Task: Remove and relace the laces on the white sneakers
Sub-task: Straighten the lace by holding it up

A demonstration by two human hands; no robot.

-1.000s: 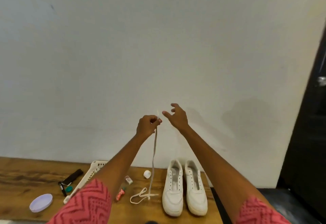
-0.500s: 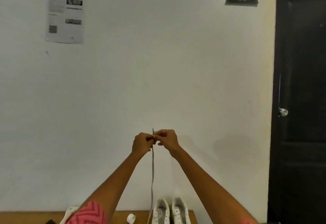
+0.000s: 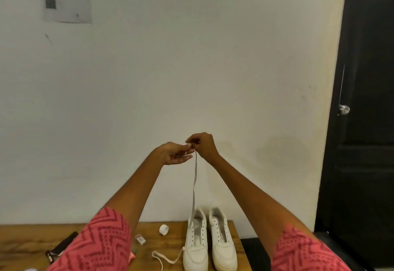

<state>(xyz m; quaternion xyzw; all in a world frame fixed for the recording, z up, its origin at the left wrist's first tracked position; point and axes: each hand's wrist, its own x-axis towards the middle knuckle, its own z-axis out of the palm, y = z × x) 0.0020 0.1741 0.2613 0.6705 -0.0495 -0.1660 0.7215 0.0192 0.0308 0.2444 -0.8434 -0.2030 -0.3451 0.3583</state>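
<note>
Two white sneakers stand side by side, unlaced, near the right end of the wooden table: the left sneaker (image 3: 196, 243) and the right sneaker (image 3: 223, 243). A white lace (image 3: 195, 183) hangs straight down from my raised hands to the left sneaker, and its lower end lies looped on the table to the left of that shoe. My right hand (image 3: 202, 145) pinches the lace's top end. My left hand (image 3: 173, 153) sits just beside it, palm up, fingers loosely curled and touching the lace near the top.
On the table (image 3: 32, 232) lie a small white cap (image 3: 163, 229), a small box (image 3: 140, 239), a black tool (image 3: 63, 247) and a red packet, partly behind my left sleeve. A dark door with a knob (image 3: 343, 109) is at the right, a paper notice on the wall.
The view has tilted down, bringing the sneakers and table back into sight. My right hand has closed on the lace's top end, and my left hand has loosened and turned palm up.
</note>
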